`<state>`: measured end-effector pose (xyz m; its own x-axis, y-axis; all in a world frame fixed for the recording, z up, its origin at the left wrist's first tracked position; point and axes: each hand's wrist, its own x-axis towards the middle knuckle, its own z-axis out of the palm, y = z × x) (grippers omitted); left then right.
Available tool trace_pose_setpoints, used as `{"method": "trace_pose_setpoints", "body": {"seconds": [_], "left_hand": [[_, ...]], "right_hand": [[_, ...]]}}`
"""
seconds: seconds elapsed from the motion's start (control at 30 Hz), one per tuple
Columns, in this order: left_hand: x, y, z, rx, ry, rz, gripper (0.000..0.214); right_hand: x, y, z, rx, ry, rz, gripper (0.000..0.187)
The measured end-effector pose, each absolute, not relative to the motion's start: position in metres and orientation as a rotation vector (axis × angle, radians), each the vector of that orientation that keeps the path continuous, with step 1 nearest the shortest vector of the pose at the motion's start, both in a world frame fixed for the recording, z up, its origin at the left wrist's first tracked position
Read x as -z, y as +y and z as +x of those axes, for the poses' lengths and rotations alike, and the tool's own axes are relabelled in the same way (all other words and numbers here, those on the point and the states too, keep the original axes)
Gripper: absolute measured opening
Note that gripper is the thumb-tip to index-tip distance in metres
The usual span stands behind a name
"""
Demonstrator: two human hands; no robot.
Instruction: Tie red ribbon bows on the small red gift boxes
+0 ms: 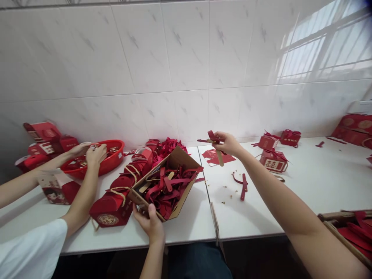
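My left hand (151, 224) grips the near edge of a tilted cardboard box (180, 159) filled with red ribbon strips (167, 188). My right hand (228, 142) is raised over the white table (314, 182), fingers pinched on a red strip with a tan wooden stick (219, 155) hanging from it. Under that hand lies a flat red cut-out (216, 157). Loose red strips (242, 182) rest on the table just right of the seam.
A co-worker in a white sleeve at the left has both hands (90, 151) at a red bowl (112, 161). Red gift boxes stand at left (43, 133) and right (273, 161). A row of red pouches (116, 203) lies beside the cardboard box. Another box of red strips (353, 228) sits at bottom right.
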<state>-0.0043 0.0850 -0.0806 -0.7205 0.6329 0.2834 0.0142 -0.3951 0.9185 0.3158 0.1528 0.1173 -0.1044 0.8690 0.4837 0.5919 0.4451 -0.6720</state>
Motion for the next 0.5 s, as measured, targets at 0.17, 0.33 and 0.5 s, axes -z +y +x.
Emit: {"method": "trace_pose_setpoints", "body": {"seconds": [0.17, 0.33, 0.5], "left_hand": [[0.078, 0.080, -0.003, -2.140, 1.424, 0.876, 0.070], [0.077, 0.079, -0.003, -2.133, 1.430, 0.879, 0.069], [0.075, 0.077, -0.002, -2.140, 1.440, 0.911, 0.069]], "right_hand": [[-0.137, 0.148, 0.220, -0.382, -2.136, -0.771, 0.029], [-0.113, 0.158, 0.165, -0.423, -2.604, -0.560, 0.038], [-0.108, 0.158, 0.183, -0.455, -2.577, -0.671, 0.039]]}}
